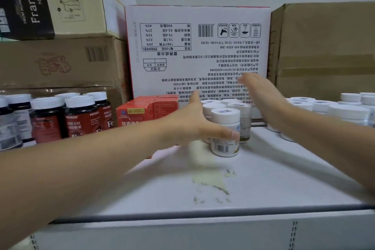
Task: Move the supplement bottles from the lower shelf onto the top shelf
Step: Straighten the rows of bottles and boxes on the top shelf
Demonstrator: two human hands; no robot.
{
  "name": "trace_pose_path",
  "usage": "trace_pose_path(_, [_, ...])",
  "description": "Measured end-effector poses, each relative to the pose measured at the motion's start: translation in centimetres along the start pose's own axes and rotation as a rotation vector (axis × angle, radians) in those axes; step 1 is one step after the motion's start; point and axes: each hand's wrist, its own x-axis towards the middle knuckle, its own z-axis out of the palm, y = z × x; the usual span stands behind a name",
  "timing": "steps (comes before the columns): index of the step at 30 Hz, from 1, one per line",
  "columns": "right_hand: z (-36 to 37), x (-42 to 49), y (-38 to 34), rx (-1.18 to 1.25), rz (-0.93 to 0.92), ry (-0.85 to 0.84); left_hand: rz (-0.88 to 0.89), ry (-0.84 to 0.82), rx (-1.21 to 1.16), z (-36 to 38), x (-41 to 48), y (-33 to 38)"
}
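Observation:
Several small white supplement bottles (225,132) with white caps stand in a cluster at the middle of the white top shelf (253,184). My left hand (194,124) lies against the left side of the cluster, fingers stretched across the front bottle, thumb up. My right hand (261,95) is flat and blurred beside the right rear of the cluster, fingers extended toward the white carton. Neither hand is closed around a bottle. The lower shelf is out of view.
A white printed carton (198,46) stands behind the cluster. Red boxes (148,109) and dark red-labelled bottles (81,117) fill the left. More white bottles (334,109) sit at right before a brown carton (324,46). Stacked cartons (60,61) rise at left.

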Motion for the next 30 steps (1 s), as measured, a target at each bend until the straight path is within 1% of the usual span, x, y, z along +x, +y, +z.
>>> trace_pose_path(3, [-0.4, -0.3, -3.8, -0.107, -0.074, -0.080, 0.067, 0.034, 0.147, -3.3, -2.6, 2.0])
trace_pose_path(6, [0.7, -0.5, -7.7, -0.058, -0.094, -0.051, 0.108, 0.049, 0.210, -7.6, -5.8, 3.0])
trace_pose_path(8, [2.4, -0.9, -9.7, -0.028, -0.117, -0.064, 0.120, 0.063, 0.251, -10.7, -7.9, 2.5])
trace_pose_path(11, [6.3, -2.2, -12.2, 0.063, -0.120, -0.137, 0.115, 0.138, 0.282, -14.7, -10.9, 0.6])
trace_pose_path(15, [12.7, -4.4, -15.0, 0.176, -0.069, -0.264, 0.045, 0.287, 0.336, -19.2, -14.4, -3.6])
trace_pose_path(18, [17.7, -5.1, -15.9, 0.246, -0.059, -0.339, 0.010, 0.374, 0.280, -21.4, -15.8, -7.3])
trace_pose_path(21, [22.9, -5.3, -16.3, 0.227, -0.035, -0.273, 0.009, 0.434, 0.142, -22.4, -16.0, -10.7])
trace_pose_path(24, [27.4, -4.8, -15.7, 0.274, 0.027, -0.177, -0.012, 0.438, -0.011, -22.5, -15.0, -13.4])
trace_pose_path(28, [30.6, -4.2, -13.2, 0.342, 0.125, -0.012, -0.056, 0.433, -0.158, -22.7, -12.9, -16.8])
trace_pose_path(30, [31.4, -4.1, -12.0, 0.357, 0.151, 0.015, -0.091, 0.425, -0.207, -22.4, -12.2, -17.7])
